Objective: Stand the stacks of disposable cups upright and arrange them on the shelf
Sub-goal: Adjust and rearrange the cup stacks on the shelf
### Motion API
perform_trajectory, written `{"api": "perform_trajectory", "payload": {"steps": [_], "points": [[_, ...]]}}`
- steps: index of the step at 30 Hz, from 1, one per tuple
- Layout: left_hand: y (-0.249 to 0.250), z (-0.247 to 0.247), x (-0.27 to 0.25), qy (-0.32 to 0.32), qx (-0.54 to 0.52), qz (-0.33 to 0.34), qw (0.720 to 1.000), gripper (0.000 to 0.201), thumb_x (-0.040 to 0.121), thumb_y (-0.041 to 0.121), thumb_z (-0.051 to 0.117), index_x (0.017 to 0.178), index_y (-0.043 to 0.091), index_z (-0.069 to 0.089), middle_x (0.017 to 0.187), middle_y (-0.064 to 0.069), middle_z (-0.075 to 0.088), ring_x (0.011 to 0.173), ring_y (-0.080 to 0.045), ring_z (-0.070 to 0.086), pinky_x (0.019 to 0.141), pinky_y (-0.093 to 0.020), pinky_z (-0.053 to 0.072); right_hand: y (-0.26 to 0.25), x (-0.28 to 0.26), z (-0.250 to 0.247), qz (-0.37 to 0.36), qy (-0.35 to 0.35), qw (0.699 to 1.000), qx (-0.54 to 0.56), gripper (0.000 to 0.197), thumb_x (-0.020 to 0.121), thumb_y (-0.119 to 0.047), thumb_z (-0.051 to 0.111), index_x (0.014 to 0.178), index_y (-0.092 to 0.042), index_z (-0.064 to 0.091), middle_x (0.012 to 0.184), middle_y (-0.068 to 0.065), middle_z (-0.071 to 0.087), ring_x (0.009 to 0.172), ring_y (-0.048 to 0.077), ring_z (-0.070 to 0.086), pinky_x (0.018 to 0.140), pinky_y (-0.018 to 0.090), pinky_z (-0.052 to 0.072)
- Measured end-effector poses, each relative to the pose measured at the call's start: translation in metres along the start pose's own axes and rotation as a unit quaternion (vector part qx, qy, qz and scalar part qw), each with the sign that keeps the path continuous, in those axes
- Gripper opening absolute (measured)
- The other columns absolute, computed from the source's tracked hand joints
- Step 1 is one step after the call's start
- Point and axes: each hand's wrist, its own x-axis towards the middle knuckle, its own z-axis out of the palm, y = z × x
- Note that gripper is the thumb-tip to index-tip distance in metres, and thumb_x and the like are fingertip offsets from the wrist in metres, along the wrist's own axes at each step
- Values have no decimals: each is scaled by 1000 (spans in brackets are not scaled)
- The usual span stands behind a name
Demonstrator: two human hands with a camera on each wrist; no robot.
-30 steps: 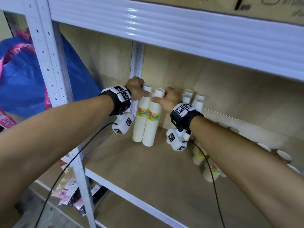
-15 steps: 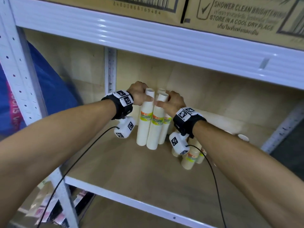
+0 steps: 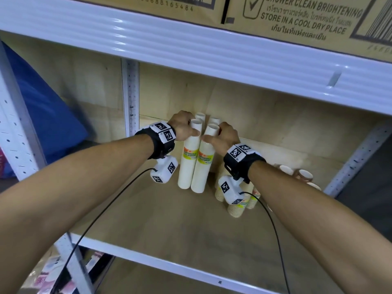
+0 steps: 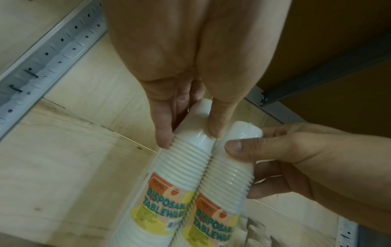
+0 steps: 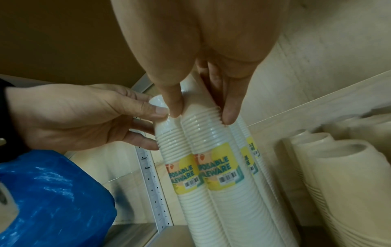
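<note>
Two tall white cup stacks with yellow labels stand side by side on the wooden shelf (image 3: 159,219). My left hand (image 3: 191,130) grips the top of the left stack (image 3: 187,166); my right hand (image 3: 212,133) grips the top of the right stack (image 3: 201,168). In the left wrist view the left hand (image 4: 190,132) pinches its stack (image 4: 186,167) between thumb and fingers, touching the right stack (image 4: 230,180). The right wrist view shows the right hand (image 5: 202,113) doing the same on its stack (image 5: 211,150). Two more upright stacks (image 3: 200,116) stand directly behind.
Shorter tan cup stacks (image 3: 235,206) stand under my right wrist, and loose cups (image 3: 305,175) lie further right. A white beam (image 3: 191,49) with cardboard boxes (image 3: 297,18) on it runs overhead. A perforated post (image 3: 129,96) and a blue bag (image 3: 42,113) are at the left.
Both hands keep their hold. The two held stacks have come right, to stand straighter and close in front of the rear stacks. My view has swung right and up.
</note>
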Motion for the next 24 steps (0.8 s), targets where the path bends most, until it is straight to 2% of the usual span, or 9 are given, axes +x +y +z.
{"api": "perform_trajectory", "payload": {"steps": [3,9,14,20,22,24], "points": [[-4,4,3,-7,2,-3,1000,40,79,28,77,113,13,63,110,-5,64,98,-25,63,77,-32,52,3,1,3,3,1,1000,-5,47,73,-36,79,110,-18,56,108,1,66,93,20,63,75,31,50],[-10,9,5,-21,-13,-14,1000,42,77,29,76,114,14,62,113,-8,63,100,-27,64,84,-44,57,9,4,7,14,-7,1000,-6,45,74,-34,78,109,-17,56,109,2,67,93,20,64,76,32,52],[-13,12,6,-26,-25,-15,999,41,78,28,76,114,14,62,112,-7,65,99,-26,65,85,-44,57,11,4,7,21,-9,1000,-11,44,75,-35,78,107,-17,55,106,2,67,91,20,63,73,31,50],[-11,11,8,-37,-45,-29,998,36,78,24,77,110,16,62,104,-5,66,94,-25,66,82,-42,58,7,2,6,26,-7,1000,-11,47,72,-38,78,108,-17,57,107,3,68,94,23,65,83,40,56],[-9,8,7,-37,-39,-33,998,40,76,26,79,111,15,63,104,-6,66,94,-27,66,80,-41,59,5,0,5,26,-4,1000,-9,50,71,-39,77,111,-16,57,108,4,68,96,24,65,84,41,56],[-7,5,5,-34,-32,-37,998,50,73,30,80,117,15,62,110,-7,65,98,-27,65,81,-41,58,2,-2,3,24,-2,1000,-9,53,72,-40,77,114,-16,56,110,4,67,97,24,64,84,40,55]]}}
